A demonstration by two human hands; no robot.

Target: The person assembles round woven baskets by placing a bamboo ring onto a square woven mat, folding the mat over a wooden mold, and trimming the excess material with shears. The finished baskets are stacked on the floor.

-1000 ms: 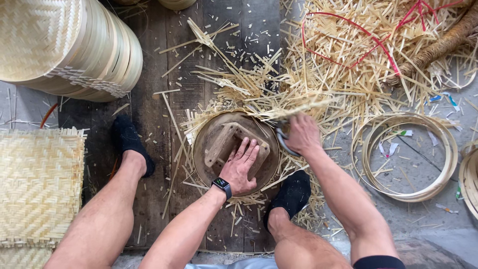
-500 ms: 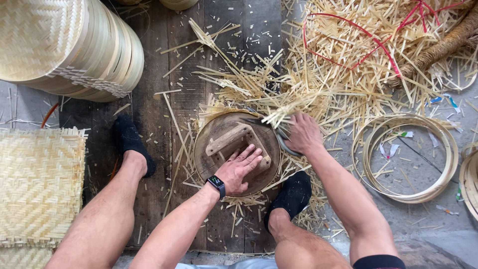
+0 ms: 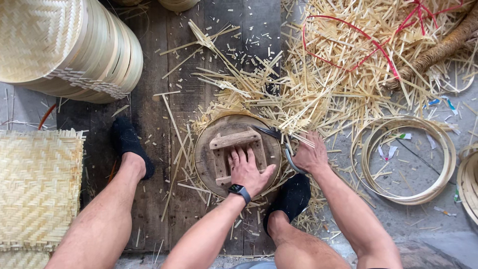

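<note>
While the left hand (image 3: pixel 247 172) presses flat, fingers spread, on the round wooden form (image 3: pixel 238 154) between the feet, the form has turned since a second ago; at its three o'clock edge the right hand (image 3: pixel 311 155) stays clamped on shears (image 3: pixel 283 144), trimming the bamboo strips (image 3: pixel 298 107).

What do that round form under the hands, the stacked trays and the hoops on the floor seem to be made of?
The round form under the left hand looks like worn, unfinished wood: grey-brown, with nailed cross-bars. The stacked trays seem woven from pale bamboo strips, given the herringbone weave and layered rims. The hoops look like bent bamboo strip, though cane is possible.
</note>
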